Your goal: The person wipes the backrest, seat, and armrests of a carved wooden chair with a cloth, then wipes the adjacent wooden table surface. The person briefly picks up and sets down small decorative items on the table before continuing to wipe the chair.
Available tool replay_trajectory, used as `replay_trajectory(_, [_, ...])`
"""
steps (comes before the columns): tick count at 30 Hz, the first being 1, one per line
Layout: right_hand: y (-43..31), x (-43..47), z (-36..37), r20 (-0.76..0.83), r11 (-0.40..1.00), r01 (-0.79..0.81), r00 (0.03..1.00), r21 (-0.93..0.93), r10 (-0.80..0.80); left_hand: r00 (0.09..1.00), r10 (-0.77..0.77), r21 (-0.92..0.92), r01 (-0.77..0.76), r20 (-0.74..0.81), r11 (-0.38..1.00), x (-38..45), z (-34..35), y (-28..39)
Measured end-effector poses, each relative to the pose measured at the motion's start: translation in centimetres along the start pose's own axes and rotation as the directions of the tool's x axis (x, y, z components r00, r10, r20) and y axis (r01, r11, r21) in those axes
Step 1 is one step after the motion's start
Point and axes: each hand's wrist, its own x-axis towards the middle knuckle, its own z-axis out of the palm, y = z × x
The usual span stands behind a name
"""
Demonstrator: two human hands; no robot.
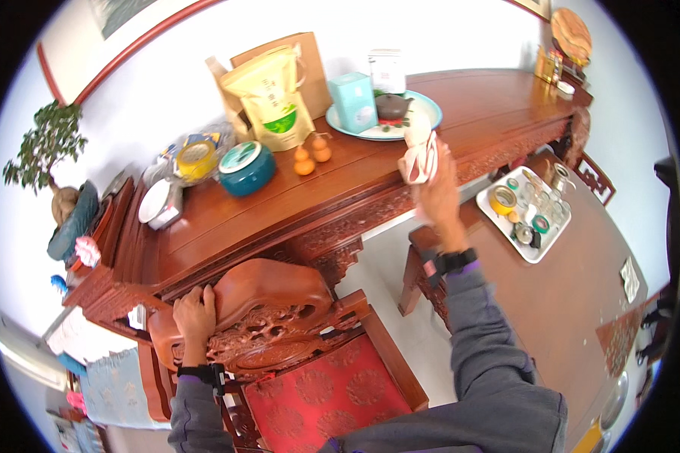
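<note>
My right hand (441, 195) is stretched over the front edge of the long carved wooden altar table (487, 113). It holds a crumpled white and pink cloth (418, 161) just in front of an enamel tray (428, 113) with a blue rim. On that tray stand a light-blue box (353, 103), a white tin (387, 71) and a dark clay teapot (392, 106). Lower left, my left hand (195, 314) grips the top rail of a carved wooden chair back (272, 289), fingers curled over it. A red patterned cushion (328, 390) covers the seat.
Left of the cloth stand two small gourds (304, 161), a teal lidded jar (247, 169), a gold pouch (277, 102) and yellow tape (196, 160). A bonsai (51, 147) stands far left. On the lower table (555, 306), a white tray (530, 253) carries glassware and tape rolls.
</note>
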Motion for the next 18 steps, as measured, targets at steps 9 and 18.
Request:
replay_trajectory(9, [-2.7, 7.0, 4.6, 0.76, 0.933, 0.302, 0.648, -0.198, -0.049, 0.997, -0.072, -0.02, 0.072, 0.014, 0.997, 0.0, -0.4, 0.3])
replay_trajectory(18, [-13.5, 6.5, 4.7, 0.852, 0.947, 0.32, 0.504, -0.03, -0.143, 0.997, -0.069, -0.015, 0.069, 0.017, 0.997, 0.3, -0.8, 0.5])
